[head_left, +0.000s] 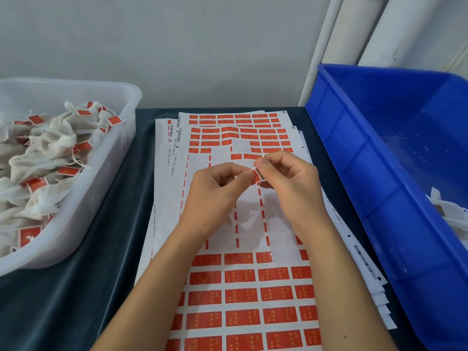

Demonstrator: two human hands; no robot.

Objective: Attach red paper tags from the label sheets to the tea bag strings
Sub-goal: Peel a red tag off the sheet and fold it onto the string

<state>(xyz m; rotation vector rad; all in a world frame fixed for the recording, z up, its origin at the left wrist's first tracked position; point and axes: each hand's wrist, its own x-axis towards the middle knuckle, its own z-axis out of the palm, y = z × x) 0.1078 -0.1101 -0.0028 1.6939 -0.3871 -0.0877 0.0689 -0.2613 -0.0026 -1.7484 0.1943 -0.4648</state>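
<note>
Both hands' fingers (pixel 247 174) pinch one red tag (pixel 255 178) onto string; tagged bags (pixel 45 158) heaped at nine o'clock, many tags (pixel 240 297) left.

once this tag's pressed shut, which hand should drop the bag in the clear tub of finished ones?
Left, probably. The clear tub holding tagged tea bags sits on the left side, nearer the left hand. The right hand would have to cross over. Both now pinch the red tag and string.
</note>
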